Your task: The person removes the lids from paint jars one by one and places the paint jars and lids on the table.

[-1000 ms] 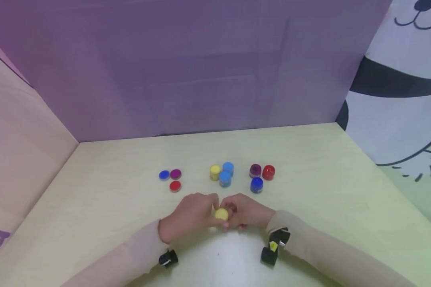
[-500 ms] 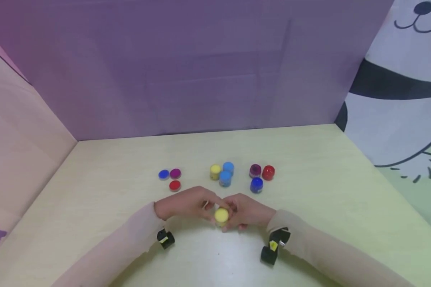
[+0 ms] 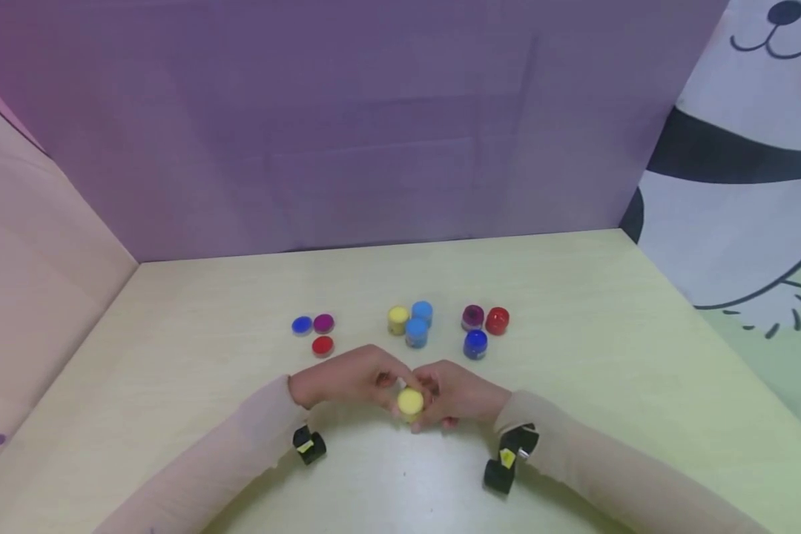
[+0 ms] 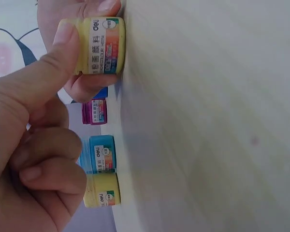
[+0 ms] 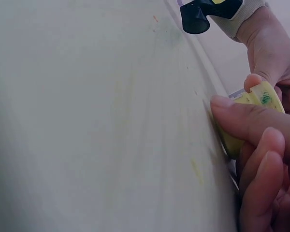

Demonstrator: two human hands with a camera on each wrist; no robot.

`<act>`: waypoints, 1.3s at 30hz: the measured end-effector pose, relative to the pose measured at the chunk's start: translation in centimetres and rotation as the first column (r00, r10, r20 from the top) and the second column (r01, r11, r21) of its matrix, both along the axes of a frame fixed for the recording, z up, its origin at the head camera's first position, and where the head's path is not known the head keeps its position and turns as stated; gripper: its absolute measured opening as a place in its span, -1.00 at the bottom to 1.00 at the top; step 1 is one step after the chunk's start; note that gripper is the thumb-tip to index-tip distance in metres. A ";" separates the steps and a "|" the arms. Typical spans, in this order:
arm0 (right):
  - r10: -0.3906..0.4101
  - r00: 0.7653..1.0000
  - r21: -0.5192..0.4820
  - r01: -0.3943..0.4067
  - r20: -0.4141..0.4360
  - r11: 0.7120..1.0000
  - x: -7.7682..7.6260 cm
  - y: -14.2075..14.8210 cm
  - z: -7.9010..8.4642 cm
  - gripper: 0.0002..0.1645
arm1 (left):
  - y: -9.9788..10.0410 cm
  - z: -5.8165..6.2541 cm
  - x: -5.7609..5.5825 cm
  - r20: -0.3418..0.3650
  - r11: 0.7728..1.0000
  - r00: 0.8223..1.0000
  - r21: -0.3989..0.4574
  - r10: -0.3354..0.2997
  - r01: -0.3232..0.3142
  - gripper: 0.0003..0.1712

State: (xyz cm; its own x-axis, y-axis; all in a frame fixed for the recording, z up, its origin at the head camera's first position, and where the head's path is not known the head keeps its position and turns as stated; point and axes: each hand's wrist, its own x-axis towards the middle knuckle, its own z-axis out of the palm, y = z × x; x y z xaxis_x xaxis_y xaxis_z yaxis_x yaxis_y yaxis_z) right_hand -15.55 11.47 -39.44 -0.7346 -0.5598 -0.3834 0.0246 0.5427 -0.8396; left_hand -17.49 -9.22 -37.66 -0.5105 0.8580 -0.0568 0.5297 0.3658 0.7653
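Note:
Between my hands is a small yellow paint jar, upright and low over the table, its printed label facing the left wrist camera. My left hand pinches its yellow lid between thumb and forefinger, the other fingers curled in. From the other side, my right hand holds the jar's body with thumb and fingers. In the left wrist view the left thumb lies against the lid edge. The lid sits on the jar. Part of the body is hidden behind the right thumb in the right wrist view.
Beyond the hands stand another yellow jar and two light blue jars. To their right are purple, red and dark blue jars. Blue, purple and red lids lie left. A purple wall backs the table.
The left hand has shifted its grip, its wrist moving up and left and its forefinger now reaching over behind the lid. The right hand has kept its place on the jar.

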 end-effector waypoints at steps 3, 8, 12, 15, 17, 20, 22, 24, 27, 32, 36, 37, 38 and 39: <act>-0.002 1.000 -0.007 0.002 -0.003 1.000 0.1 0.0 -0.1 -0.56 | 0.1 0.0 0.2 0.003 0.999 0.999 -0.014 0.034 -0.034 -0.58; -0.004 1.000 -0.016 0.004 -0.004 1.000 0.1 0.0 -0.1 -0.60 | 0.1 -0.2 0.7 0.003 0.995 0.995 -0.025 0.098 -0.098 -0.60; -0.007 1.000 -0.025 0.006 -0.010 1.000 0.1 0.0 -0.2 -0.64 | 0.2 -0.2 1.2 -0.039 0.988 0.987 -0.013 0.154 -0.155 -0.66; -0.003 1.000 -0.039 0.002 -0.025 0.999 0.1 -0.1 -0.2 -0.65 | 0.4 -0.3 1.8 -0.075 0.974 0.972 -0.011 0.223 -0.224 -0.75; -0.004 1.000 -0.045 0.003 -0.031 0.999 0.1 -0.1 -0.3 -0.66 | 0.7 -0.4 2.2 -0.098 0.962 0.958 -0.017 0.270 -0.273 -0.77; -0.009 0.999 -0.049 0.007 -0.032 0.999 0.2 -0.1 -0.3 -0.67 | 1.0 -0.4 2.8 -0.129 0.939 0.934 -0.038 0.334 -0.342 -0.72; -0.011 1.000 -0.050 0.010 -0.027 0.999 0.3 0.0 -0.2 -0.68 | 1.3 -0.3 3.3 -0.152 0.926 0.919 -0.048 0.365 -0.375 -0.67; -0.013 1.000 -0.051 0.012 -0.019 0.999 0.3 0.0 -0.2 -0.70 | 1.5 -0.2 3.7 -0.173 0.911 0.903 -0.059 0.394 -0.409 -0.64; -0.017 1.000 -0.054 0.016 -0.011 0.998 0.3 0.1 -0.1 -0.72 | 1.9 0.0 4.4 -0.201 0.884 0.876 -0.082 0.438 -0.460 -0.60; -0.015 1.000 -0.043 0.014 -0.026 0.999 0.4 0.0 -0.2 -0.74 | 2.6 0.4 5.3 -0.238 0.824 0.829 -0.148 0.507 -0.546 -0.56; -0.016 0.999 -0.041 0.015 -0.028 0.999 0.4 -0.1 -0.3 -0.75 | 2.5 0.5 5.4 -0.258 0.824 0.829 -0.161 0.497 -0.544 -0.53; -0.016 1.000 -0.041 0.015 -0.025 0.999 0.4 -0.1 -0.3 -0.75 | 2.4 0.5 5.3 -0.254 0.834 0.837 -0.156 0.485 -0.530 -0.52; -0.014 1.000 -0.043 0.013 -0.024 0.999 0.4 -0.1 -0.3 -0.75 | 2.3 0.4 5.2 -0.249 0.848 0.850 -0.150 0.465 -0.508 -0.51; -0.010 1.000 -0.047 0.009 -0.023 0.999 0.4 -0.1 -0.3 -0.74 | 2.1 0.4 5.0 -0.232 0.863 0.866 -0.151 0.443 -0.482 -0.51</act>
State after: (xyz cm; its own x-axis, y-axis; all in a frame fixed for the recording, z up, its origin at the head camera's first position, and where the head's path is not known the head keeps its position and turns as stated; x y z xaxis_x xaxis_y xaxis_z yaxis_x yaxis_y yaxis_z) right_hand -15.20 11.36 -39.74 -0.7486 -0.5694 -0.3397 0.0097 0.5028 -0.8643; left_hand -12.51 -7.15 -37.27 -0.8633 0.5005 -0.0655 0.3844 0.7360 0.5573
